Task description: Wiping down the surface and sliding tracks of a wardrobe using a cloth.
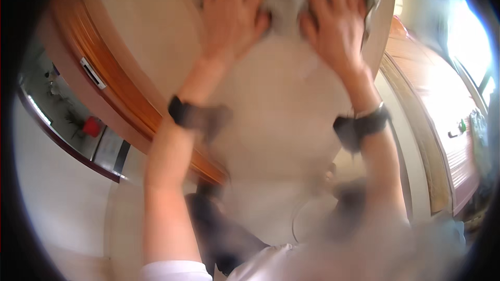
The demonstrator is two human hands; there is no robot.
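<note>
Both my arms reach up and forward over a broad beige panel [281, 93], with a black band on each wrist. My left hand [233, 13] lies with its fingers spread on a crumpled grey cloth-like thing [285, 0] at the top edge of the view. To its right, my right hand [335, 21] also has its fingers stretched out, over the same grey material or a second piece of it; I cannot tell which. Some of this material shows beyond the right hand's outer side. Motion blur softens the fingers, and the view's edge cuts off the tips.
An orange-brown wooden frame [122, 99] with a metal strike plate [93, 73] runs along the left. Beyond it, a dark-framed opening or mirror [67, 109] shows a red object. At right are a pale striped bed-like surface [442, 99] and a bright window [471, 41].
</note>
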